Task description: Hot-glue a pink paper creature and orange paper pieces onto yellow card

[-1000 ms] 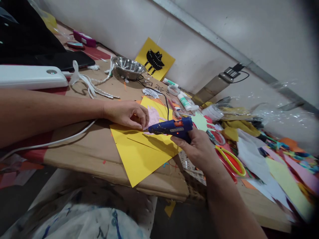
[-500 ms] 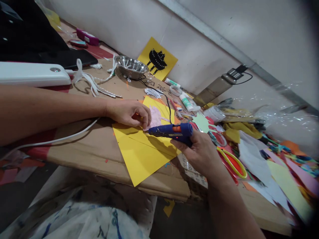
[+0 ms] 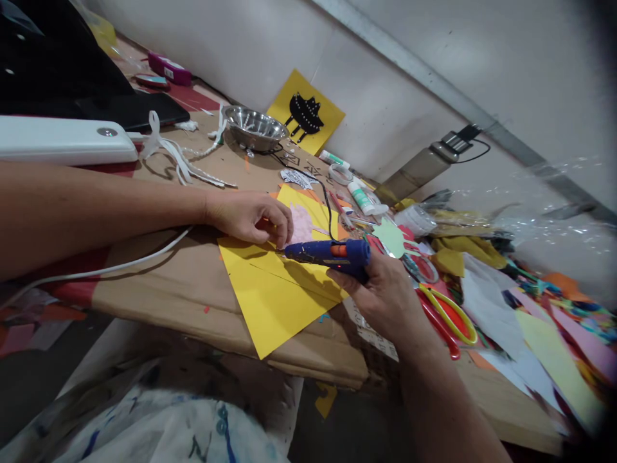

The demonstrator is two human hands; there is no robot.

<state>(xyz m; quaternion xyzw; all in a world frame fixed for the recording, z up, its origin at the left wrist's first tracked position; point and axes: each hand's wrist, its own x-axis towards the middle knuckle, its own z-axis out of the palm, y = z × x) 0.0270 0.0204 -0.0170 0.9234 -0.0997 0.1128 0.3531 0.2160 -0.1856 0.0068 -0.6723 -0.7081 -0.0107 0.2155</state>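
My right hand (image 3: pixel 385 292) is wrapped round a blue hot glue gun (image 3: pixel 328 254), a small red light glowing on its side. The gun's nozzle points left, close to the fingertips of my left hand (image 3: pixel 258 218). Those fingers are curled in a pinch at the edge of a pink paper cut-out (image 3: pixel 301 224), partly hidden behind the hand and the gun. Beneath the cut-out lies folded yellow card (image 3: pixel 270 308), its near half jutting toward the table's front edge. A black cord runs from the gun toward the back.
A steel bowl (image 3: pixel 255 128) stands behind, near yellow card with a black cut-out (image 3: pixel 306 116) against the wall. Glue sticks (image 3: pixel 361 198), a grey bottle (image 3: pixel 424 167), yellow-handled scissors (image 3: pixel 450 315) and paper scraps (image 3: pixel 554 347) crowd the right. A white cable (image 3: pixel 144 257) crosses the left.
The glue gun and my right hand have shifted very slightly left. My left hand stays at the cut-out's edge.
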